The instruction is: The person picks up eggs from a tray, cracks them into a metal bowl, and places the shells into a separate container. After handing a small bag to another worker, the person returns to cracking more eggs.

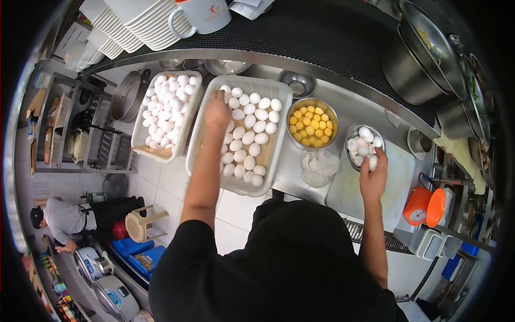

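Observation:
My left hand (217, 111) reaches into a pale plastic crate (278, 155) at the upper left corner of its loose rows of white eggs (248, 138). Its fingers point down among the eggs and are partly hidden by the back of the hand. At the right, my right hand (374, 180) is closed on a white eggshell (373, 162) at the near rim of a metal bowl. Broken white shells (360, 146) fill that bowl. Between the hands stands a round steel pot (290, 140) with many yellow yolks (310, 126) in it.
A second crate (181, 140) heaped with white eggs stands left. A crumpled clear plastic bag (320, 167) lies below the pot, beside a cutting board (348, 196). An orange scale (417, 206) is at right. A shelf (300, 32) overhangs the counter. Another person (70, 217) stands lower left.

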### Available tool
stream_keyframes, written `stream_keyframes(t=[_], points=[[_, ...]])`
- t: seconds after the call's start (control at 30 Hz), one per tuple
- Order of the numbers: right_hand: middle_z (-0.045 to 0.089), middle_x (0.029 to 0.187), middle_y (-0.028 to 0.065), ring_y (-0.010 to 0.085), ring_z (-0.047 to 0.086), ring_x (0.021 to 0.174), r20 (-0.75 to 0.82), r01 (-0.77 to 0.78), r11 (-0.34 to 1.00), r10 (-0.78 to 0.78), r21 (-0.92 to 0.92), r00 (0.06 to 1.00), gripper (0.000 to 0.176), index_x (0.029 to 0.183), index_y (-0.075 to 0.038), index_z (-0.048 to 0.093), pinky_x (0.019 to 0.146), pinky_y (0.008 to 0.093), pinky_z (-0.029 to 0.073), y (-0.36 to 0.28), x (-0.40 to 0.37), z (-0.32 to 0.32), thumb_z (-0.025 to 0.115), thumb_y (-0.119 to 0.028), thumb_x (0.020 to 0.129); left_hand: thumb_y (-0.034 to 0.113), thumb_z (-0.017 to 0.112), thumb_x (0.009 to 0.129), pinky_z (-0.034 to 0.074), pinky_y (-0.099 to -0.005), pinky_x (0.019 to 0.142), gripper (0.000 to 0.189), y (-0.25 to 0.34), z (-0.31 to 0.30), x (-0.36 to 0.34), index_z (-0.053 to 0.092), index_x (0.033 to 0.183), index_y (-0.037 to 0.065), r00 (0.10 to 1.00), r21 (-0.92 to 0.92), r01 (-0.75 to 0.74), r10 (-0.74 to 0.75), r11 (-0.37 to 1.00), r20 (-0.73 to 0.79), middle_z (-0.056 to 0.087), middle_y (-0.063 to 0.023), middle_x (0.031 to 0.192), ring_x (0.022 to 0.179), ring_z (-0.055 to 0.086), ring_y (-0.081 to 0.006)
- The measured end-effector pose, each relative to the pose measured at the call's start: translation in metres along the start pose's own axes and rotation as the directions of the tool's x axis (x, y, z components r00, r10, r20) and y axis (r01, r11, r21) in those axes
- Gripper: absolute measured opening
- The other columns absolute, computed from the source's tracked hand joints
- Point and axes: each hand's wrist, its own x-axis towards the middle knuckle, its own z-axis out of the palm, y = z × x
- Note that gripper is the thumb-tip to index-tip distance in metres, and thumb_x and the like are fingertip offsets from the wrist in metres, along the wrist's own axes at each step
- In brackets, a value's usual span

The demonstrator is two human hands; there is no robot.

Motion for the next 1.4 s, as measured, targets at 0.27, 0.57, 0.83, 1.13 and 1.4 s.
stream_keyframes(t=[0.27, 0.57, 0.83, 1.13, 1.4], points=[[0.063, 0.119, 0.0167, 0.0264, 0.065, 0.099, 0.219, -0.208, 0.912, 0.135, 0.355, 0.966, 0.049, 0.139, -0.004, 0.049, 0.077, 0.0352, 0.056, -0.043, 0.001, 0.028, 0.062, -0.002, 0.092, 0.006, 0.062, 0.094, 0.059, -0.0493, 0.097, 0.044, -0.025, 0.011, 0.019, 0.053, 0.137, 0.008, 0.963, 0.177, -0.062, 0.012, 0.982, 0.271, 0.063, -0.0180, 0.142, 0.119, 0.070, -0.0396], [0.065, 0.128, 0.0197, 0.0325, 0.069, 0.110, 0.290, -0.186, 0.895, 0.067, 0.405, 0.955, 0.049, 0.141, -0.003, 0.060, 0.089, 0.0374, 0.059, -0.036, -0.009, 0.048, 0.069, -0.003, 0.093, 0.024, 0.086, 0.081, 0.060, -0.0479, 0.091, 0.065, 0.006, -0.021, -0.009, 0.064, 0.139, 0.004, 0.970, -0.312, 0.149, -0.077, 0.938, 0.229, 0.070, -0.0231, 0.124, 0.110, 0.074, -0.0382], [0.066, 0.136, 0.0189, 0.0347, 0.069, 0.115, -0.184, 0.317, 0.798, -0.258, 0.513, 0.948, 0.051, 0.142, -0.003, 0.061, 0.098, 0.0409, 0.057, -0.153, 0.062, 0.001, 0.078, -0.009, 0.094, 0.010, 0.082, 0.083, 0.059, -0.0325, 0.073, 0.046, 0.186, -0.053, -0.090, 0.069, 0.126, 0.000, 0.954, -0.818, -0.003, 0.248, 0.576, 0.171, 0.072, -0.0136, 0.109, 0.079, 0.069, -0.0191], [0.070, 0.131, 0.0170, 0.0373, 0.067, 0.113, 0.026, 0.305, 0.914, -0.323, 0.268, 0.946, 0.047, 0.138, -0.007, 0.065, 0.097, 0.0462, 0.054, -0.117, 0.043, 0.054, 0.076, -0.018, 0.094, 0.011, 0.084, 0.081, 0.059, -0.0415, 0.074, 0.051, 0.222, -0.042, -0.100, 0.065, 0.128, 0.000, 0.911, -0.725, -0.109, 0.360, 0.680, 0.200, 0.069, -0.0181, 0.112, 0.083, 0.070, -0.0302], [0.072, 0.113, 0.0065, 0.0126, 0.067, 0.094, 0.592, -0.577, 0.450, 0.126, 0.682, 0.796, 0.034, 0.135, -0.002, 0.065, 0.082, 0.0290, 0.057, -0.081, 0.061, 0.064, 0.066, -0.021, 0.107, 0.007, 0.081, 0.086, 0.058, -0.0314, 0.086, 0.050, 0.213, -0.034, -0.097, 0.064, 0.132, 0.002, 0.920, -0.850, -0.003, 0.334, 0.527, 0.204, 0.065, -0.0135, 0.126, 0.101, 0.069, -0.0201]])
